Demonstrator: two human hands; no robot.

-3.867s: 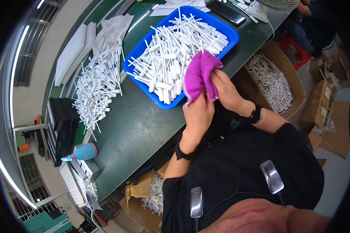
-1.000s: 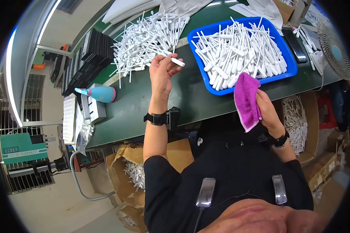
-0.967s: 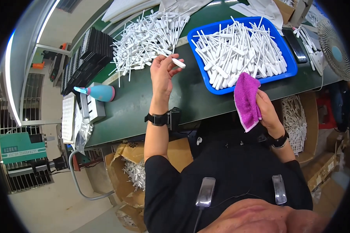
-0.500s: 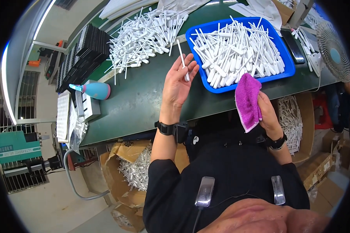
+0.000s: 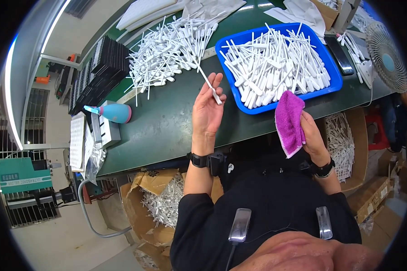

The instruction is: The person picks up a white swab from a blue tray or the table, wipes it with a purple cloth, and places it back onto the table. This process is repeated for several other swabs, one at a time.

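Observation:
My left hand (image 5: 207, 108) is raised palm up over the green table (image 5: 163, 126) and pinches one thin white plastic stick (image 5: 209, 81) between thumb and fingers. My right hand (image 5: 310, 135) grips a folded magenta cloth (image 5: 289, 121) at the near edge of the table, just below the blue tray (image 5: 233, 45). The tray is full of white sticks (image 5: 276, 65). A loose heap of the same white sticks (image 5: 165, 54) lies on the table to the left of the tray.
A blue-and-pink spray bottle (image 5: 113, 113) lies at the left, beside stacked black trays (image 5: 97, 74) and a white grid tray (image 5: 77, 140). A small fan (image 5: 386, 56) and a dark phone (image 5: 339, 54) sit right of the tray. Cardboard boxes with sticks (image 5: 160, 203) stand below the table.
My left hand has carried one white stick from the loose heap back toward the middle, turning palm up. My right hand with the cloth has hardly moved.

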